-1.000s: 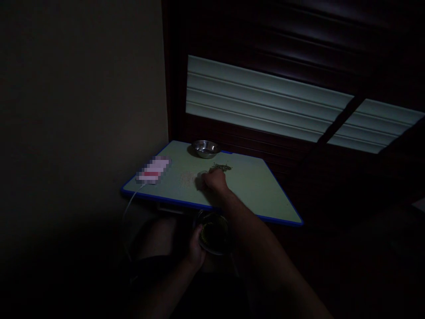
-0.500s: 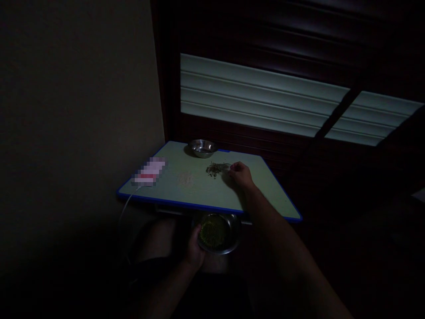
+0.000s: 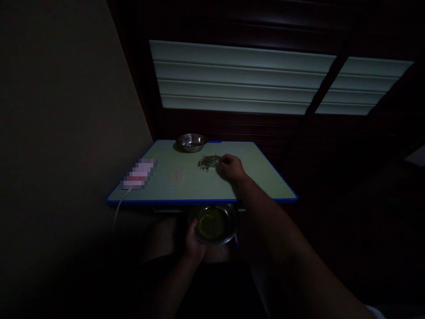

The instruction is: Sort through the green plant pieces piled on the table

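two bare hands were at work in dim light at a pale, blue-edged table [image 3: 199,191]. the right hand [image 3: 232,167], fingers pinched together, reached over the tabletop and gripped a thin, pale piece [image 3: 215,164], its exact shape hard to make out in the gloom. the piece met the right side of a loose heap of dark green grains [image 3: 206,162], which lay just to the left of the fingertips, a few strays scattered around it. below the table's near edge, the left hand [image 3: 195,244] grasped a metal bowl [image 3: 230,222] by its left side, thumb at the rim, over the person's lap. more green grains [image 3: 210,223] lay inside it, directly beside the thumb. a faint, whitish patch [image 3: 178,177] spread on the table to the left of the heap, apart from both hands. a second metal bowl [image 3: 193,149] stood upright near the far edge, beyond the heap. at left lay a pixelated flat object [image 3: 138,173], a white cable [image 3: 117,210] trailing from its near end over the edge. pale slatted panels [image 3: 232,77] lined the dark background.
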`<state>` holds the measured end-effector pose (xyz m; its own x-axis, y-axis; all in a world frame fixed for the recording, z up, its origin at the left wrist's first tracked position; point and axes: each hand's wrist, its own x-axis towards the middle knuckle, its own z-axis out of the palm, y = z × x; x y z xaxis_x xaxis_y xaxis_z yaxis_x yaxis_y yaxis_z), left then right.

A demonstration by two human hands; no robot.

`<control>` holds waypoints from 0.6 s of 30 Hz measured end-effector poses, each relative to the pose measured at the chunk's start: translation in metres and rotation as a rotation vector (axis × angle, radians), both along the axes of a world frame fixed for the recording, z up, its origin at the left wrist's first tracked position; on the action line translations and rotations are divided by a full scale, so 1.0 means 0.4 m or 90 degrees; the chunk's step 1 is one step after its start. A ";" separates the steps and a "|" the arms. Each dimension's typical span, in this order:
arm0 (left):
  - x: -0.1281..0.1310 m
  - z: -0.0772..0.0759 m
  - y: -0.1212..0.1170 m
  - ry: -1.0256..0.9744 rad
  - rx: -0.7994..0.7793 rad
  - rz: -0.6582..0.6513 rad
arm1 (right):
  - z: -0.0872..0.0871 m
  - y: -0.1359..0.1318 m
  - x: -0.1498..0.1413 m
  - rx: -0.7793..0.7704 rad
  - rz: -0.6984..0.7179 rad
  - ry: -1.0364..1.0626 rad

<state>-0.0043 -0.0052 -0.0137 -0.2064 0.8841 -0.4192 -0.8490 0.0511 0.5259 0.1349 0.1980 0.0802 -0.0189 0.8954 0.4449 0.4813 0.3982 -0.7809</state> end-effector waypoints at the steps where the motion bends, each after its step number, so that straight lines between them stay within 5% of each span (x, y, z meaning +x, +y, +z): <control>1: 0.000 0.000 0.000 -0.003 -0.004 0.000 | -0.001 0.001 0.000 0.002 0.004 -0.007; 18: -0.007 -0.006 -0.007 -0.009 0.027 -0.029 | -0.005 0.002 -0.003 0.015 0.048 -0.016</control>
